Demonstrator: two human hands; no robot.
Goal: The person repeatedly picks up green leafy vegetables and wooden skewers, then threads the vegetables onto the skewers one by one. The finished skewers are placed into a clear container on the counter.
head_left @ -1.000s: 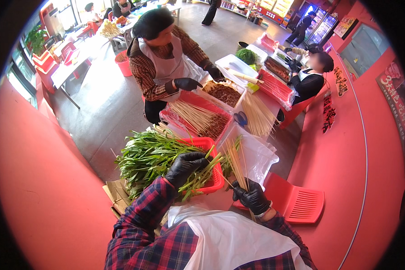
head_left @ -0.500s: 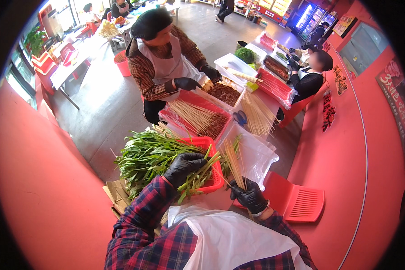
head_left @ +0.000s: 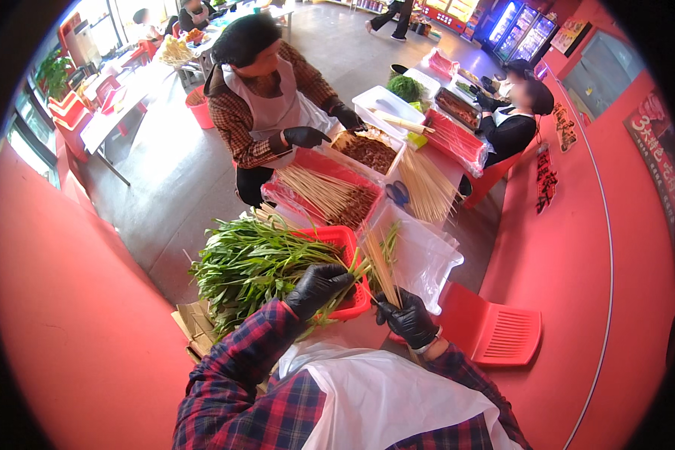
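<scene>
Black-gloved, my left hand (head_left: 319, 291) is closed on several green stalks (head_left: 358, 270) over the front of a red basket (head_left: 361, 300). A big heap of leafy greens (head_left: 247, 259) fills that basket and spills past its left side. My right hand (head_left: 410, 318), in a black glove too, grips a bundle of thin wooden skewers (head_left: 380, 266) that point up and away from me. The stalk ends reach the skewers, but whether any stalk is pierced cannot be made out. A white tray with clear plastic film (head_left: 420, 259) lies just beyond my right hand.
Across the table, a person in an apron (head_left: 266, 97) works over a tub of brown meat (head_left: 371, 154). Beside it stand a red tray of loaded skewers (head_left: 322, 187), blue-handled scissors (head_left: 397, 193) and loose skewers (head_left: 427, 184). A red chair (head_left: 506, 334) is at my right, cardboard (head_left: 195, 326) at left.
My two hands have come slightly closer together, bringing the stalks up to the skewers. The bundle has shifted a little left. In the background, a walking person has changed position.
</scene>
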